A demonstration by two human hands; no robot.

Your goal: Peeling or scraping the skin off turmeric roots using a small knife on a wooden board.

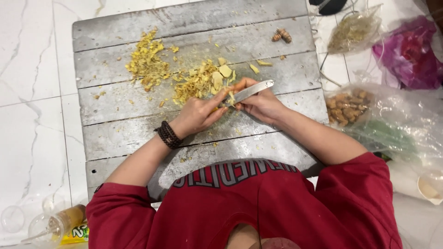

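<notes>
My right hand (262, 105) grips a knife (251, 91) with its long silver blade pointing up and right. My left hand (197, 114), with a dark bead bracelet at the wrist, holds a small yellowish piece of root (229, 97) against the blade. Both hands meet over the middle of a grey plank board (184, 23). Just beyond the fingers lies a heap of pale yellow slices and peelings (203, 79). A second heap of finer yellow bits (145, 60) sits further left on the board.
A small whole root (282, 35) lies near the board's far right edge. To the right are a clear bag of brown roots (347, 108), a purple bag (408, 50), another clear bag (353, 30) and a cup (431, 186). A plastic bottle (55, 223) lies at lower left on the white marble floor.
</notes>
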